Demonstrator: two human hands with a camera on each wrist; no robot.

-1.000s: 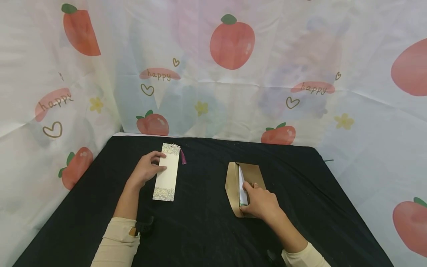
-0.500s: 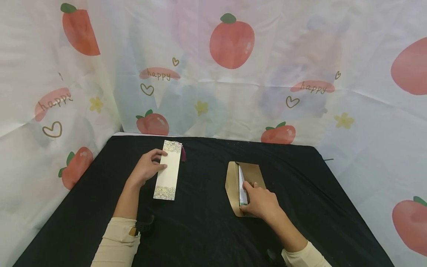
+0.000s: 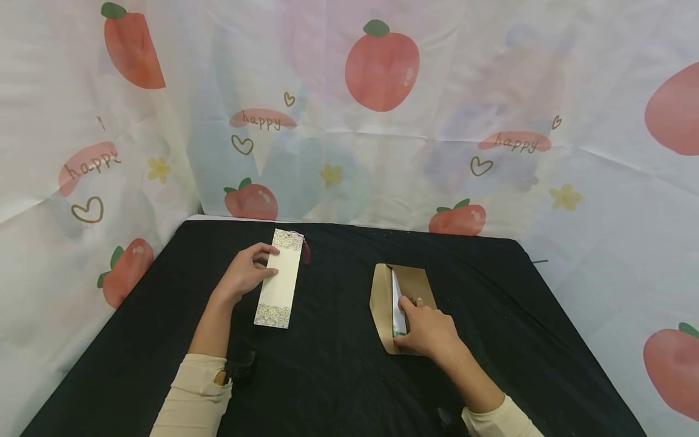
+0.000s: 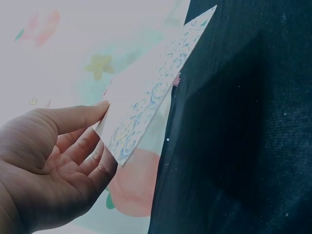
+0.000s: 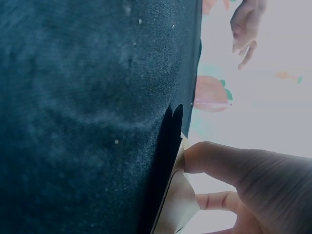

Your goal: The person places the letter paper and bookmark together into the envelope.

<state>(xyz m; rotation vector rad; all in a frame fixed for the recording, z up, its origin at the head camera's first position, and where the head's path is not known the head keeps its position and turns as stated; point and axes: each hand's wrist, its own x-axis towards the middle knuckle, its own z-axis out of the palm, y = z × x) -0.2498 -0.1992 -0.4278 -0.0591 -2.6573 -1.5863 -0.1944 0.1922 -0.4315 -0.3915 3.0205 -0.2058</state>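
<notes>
My left hand (image 3: 244, 273) pinches a cream bookmark (image 3: 281, 280) by its left edge, thumb on the near face. Ornate patterned bands cross both its ends, and a dark pink tassel (image 3: 307, 252) hangs at the top. In the left wrist view the bookmark (image 4: 155, 87) is raised, casting a shadow on the black cloth. To the right, my right hand (image 3: 430, 331) grips a brown paper envelope (image 3: 380, 306) with its flap open to the left. A white paper (image 3: 399, 306) with a little green at its lower end shows in the opening. The right wrist view has my thumb on the envelope (image 5: 176, 200).
A black cloth (image 3: 338, 376) covers the table. White fabric (image 3: 393, 164) printed with red fruit and "happy" lettering hangs behind and at both sides. Dark straps (image 3: 240, 367) sit at the wrists.
The bookmark has shifted slightly to the right with my left hand, and turned a little so that the tassel is partly covered. My right hand and the envelope stay in place.
</notes>
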